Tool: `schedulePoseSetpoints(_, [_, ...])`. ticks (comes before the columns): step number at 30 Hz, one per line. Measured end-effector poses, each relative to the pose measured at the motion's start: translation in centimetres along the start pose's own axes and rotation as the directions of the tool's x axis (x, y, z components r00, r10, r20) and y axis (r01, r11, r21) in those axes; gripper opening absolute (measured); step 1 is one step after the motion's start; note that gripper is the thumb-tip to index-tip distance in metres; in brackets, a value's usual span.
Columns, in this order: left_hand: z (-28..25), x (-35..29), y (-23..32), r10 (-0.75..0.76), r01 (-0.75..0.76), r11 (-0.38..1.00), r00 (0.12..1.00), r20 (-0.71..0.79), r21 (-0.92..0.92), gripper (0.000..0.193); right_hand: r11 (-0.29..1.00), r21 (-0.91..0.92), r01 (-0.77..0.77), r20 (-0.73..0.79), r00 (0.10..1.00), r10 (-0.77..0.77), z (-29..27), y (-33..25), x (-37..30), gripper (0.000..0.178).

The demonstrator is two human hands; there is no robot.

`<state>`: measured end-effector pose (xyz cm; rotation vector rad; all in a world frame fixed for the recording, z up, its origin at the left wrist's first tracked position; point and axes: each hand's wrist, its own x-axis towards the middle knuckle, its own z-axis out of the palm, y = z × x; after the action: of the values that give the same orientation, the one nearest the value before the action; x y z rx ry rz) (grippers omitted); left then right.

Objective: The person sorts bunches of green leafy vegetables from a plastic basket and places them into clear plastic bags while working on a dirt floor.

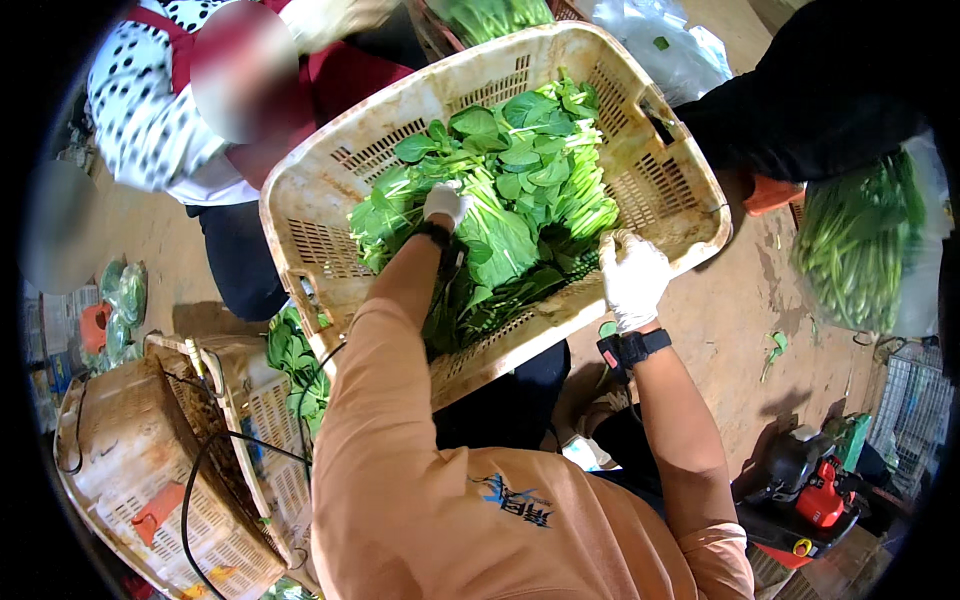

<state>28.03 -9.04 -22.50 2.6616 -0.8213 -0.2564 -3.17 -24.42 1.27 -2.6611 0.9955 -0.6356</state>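
Note:
A large cream plastic crate (300,245) with slotted, stained walls stands before me, slightly askew. Leafy greens (515,215) with pale green stems lie inside it in bunches. My left hand (447,205), in a white glove, reaches into the crate and is closed on leafy greens at the left of the pile; leaves and stems hide part of its fingers. My right hand (636,278), also gloved, lies across the crate's near rim at the right, its fingers curled over the edge beside the stem ends. A black band circles each wrist.
A person in a spotted sleeve (150,125) works at the far left; a dark sleeve (800,95) reaches in at right. Bagged greens (860,240) stand right, above a red and black motor machine (815,495). More crates (140,440) and a black cable (190,500) are at left.

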Motion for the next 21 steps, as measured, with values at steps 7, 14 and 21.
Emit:
schedulePoseSetpoints(7, [1.5, -1.6, 6.8, -0.162, 0.203, 0.915, 0.976, 0.143, -0.349, 0.043, 0.996, -0.071, -0.056, 0.041, 0.997, 0.059, 0.0, 1.7, -0.2, 0.026])
schedulePoseSetpoints(14, [-10.9, -7.4, 9.7, 0.030, 0.110, 0.450, 0.990, 0.138, -0.886, 0.016, 0.997, -0.046, -0.057, 0.007, 0.998, 0.057, -0.2, 1.8, -0.7, 0.025])
schedulePoseSetpoints(21, [-23.8, -17.0, 14.2, 0.758, -0.782, 0.523, 0.609, -0.234, -0.339, 0.009, 0.888, 0.390, 0.245, -0.177, 0.966, -0.189, -3.8, -2.3, -0.8, 0.053])
